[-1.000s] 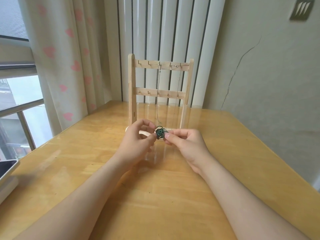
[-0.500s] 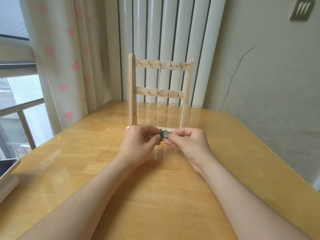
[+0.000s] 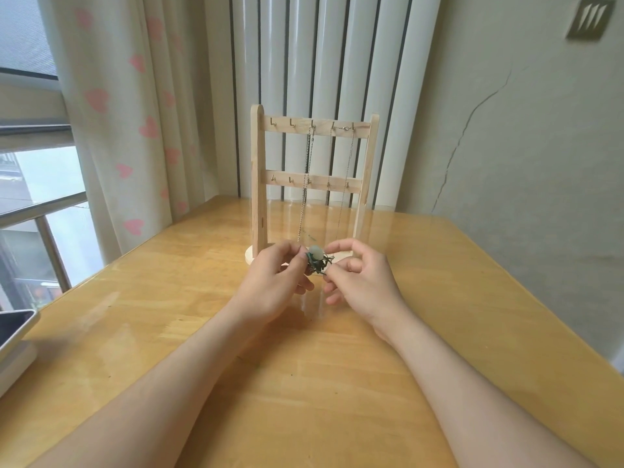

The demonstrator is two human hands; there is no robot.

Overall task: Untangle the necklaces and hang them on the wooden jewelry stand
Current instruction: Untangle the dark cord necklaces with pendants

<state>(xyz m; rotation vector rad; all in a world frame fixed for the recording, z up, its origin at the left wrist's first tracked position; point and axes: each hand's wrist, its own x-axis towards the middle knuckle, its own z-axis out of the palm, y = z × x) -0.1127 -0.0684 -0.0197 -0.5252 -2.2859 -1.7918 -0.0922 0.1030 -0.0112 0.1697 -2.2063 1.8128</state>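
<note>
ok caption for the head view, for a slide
Untangling: left hand and right hand pinch a tangled green cord necklace before a wooden jewelry stand with silver chains on its top hooks

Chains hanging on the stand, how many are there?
2. The left chain hangs from the top bar's middle hook, the right chain from its right end. Finer ones could escape notice.

A wooden table spreads beneath the left hand and the right hand. Far left of the left hand, a dark-screened device lies at the table's edge. Beyond it hangs a heart-print curtain. A cracked wall rises beyond the right hand.
</note>
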